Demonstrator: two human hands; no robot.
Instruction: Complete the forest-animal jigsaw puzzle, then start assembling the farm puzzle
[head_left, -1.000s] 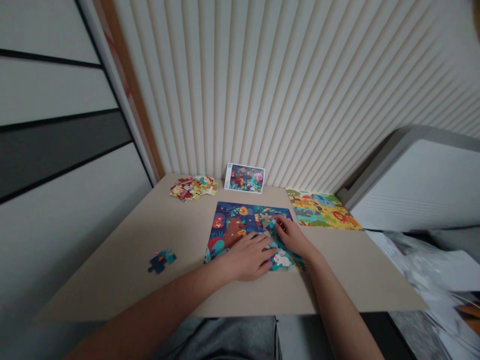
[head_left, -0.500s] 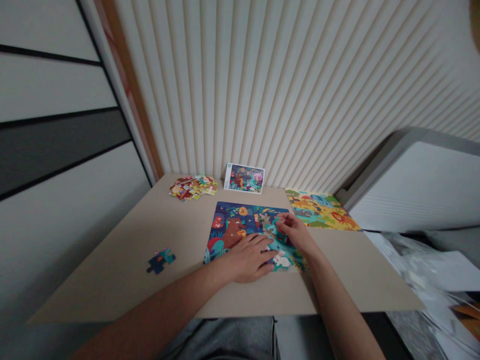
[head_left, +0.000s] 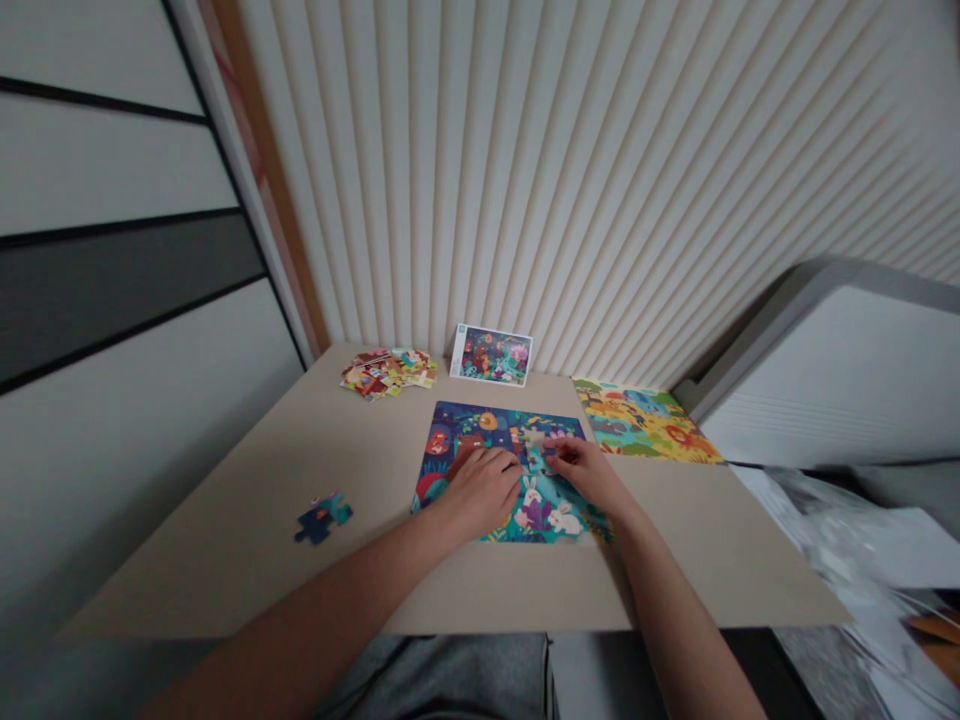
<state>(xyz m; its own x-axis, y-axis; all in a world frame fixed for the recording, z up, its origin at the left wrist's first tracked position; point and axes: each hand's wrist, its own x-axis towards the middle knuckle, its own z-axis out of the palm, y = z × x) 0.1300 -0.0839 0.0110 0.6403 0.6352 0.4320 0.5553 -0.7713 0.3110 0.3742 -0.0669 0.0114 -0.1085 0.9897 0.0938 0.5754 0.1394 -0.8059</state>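
A mostly assembled jigsaw puzzle [head_left: 536,515] of forest animals, with a bear and white rabbits, lies in front of me. A beige gap shows in its upper right part, between my hands. My left hand [head_left: 484,487] rests on the puzzle's middle, fingers bent a little and lying on the pieces. Over the right part, beside the gap, my right hand [head_left: 585,472] pinches a puzzle piece [head_left: 551,460] between thumb and fingers; most of that piece is hidden. A few loose joined puzzle pieces [head_left: 322,517], dark blue and teal, lie on the table to the left.
Behind the puzzle a picture card [head_left: 491,355] leans against the pleated wall [head_left: 450,180]. A pile of puzzle pieces [head_left: 386,373] lies at the back left. Another puzzle [head_left: 645,420] with a lion lies on the right of the beige table [head_left: 360,450].
My left hand has drawn back to the left, uncovering the rabbits and purple plant. My right hand has shifted slightly lower, staying near the gap.
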